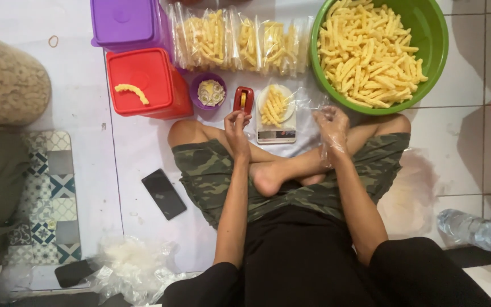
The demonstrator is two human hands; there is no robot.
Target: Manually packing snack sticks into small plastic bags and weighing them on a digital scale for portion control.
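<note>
Head view: the person is sitting cross-legged on the floor [132, 148]. The left hand [236, 126], fingers curled narrow, is touching a red tape dispenser [243, 99]. The right hand [332, 128], inside a clear plastic glove, is loosely holding the thin plastic bag [308, 105] beside the scale [276, 135] that carries brittle yellow snack sticks [274, 105]; the film looks light, slippery and best pinched at its mouth.

— How is the light?
— Bright, even and warm from overhead; the white tiled floor [473, 131] shows only soft shadows beside the round green plastic basin [436, 40].
— Any glare?
— A mild sheen on the clear plastic bags of yellow sticks [240, 40].
— Sharpness?
— Crisp centrally; the edges bow and soften, with the clear plastic bottle [478, 233] slightly blurred.
</note>
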